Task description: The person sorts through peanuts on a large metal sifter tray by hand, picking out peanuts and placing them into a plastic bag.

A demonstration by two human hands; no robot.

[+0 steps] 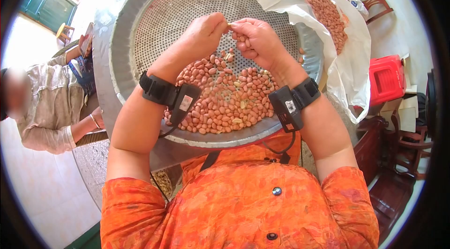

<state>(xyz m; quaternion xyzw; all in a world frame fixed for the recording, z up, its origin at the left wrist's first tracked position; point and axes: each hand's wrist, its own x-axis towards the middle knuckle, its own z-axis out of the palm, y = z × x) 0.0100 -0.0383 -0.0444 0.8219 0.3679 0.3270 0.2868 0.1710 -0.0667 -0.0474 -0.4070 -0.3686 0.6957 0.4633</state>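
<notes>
Over a round metal tray (123, 57) with a perforated bottom, my two hands meet at the fingertips. My left hand (206, 33) is closed, its thumb and fingers pinched at a tiny yellowish piece between the hands. My right hand (257, 40) is curled around several reddish peanuts, and its thumb and forefinger pinch at the same small piece. Below both hands, many shelled peanuts (225, 104) are heaped along the near side of the tray, with a few pale bits of shell among them. Black straps with small boxes sit on both my wrists.
An open white plastic bag (344, 80) holding more peanuts (328, 14) lies at the tray's right edge. A red plastic stool (386, 79) and dark wooden chairs stand farther right. At the left sits another person (47, 104) in a light shirt.
</notes>
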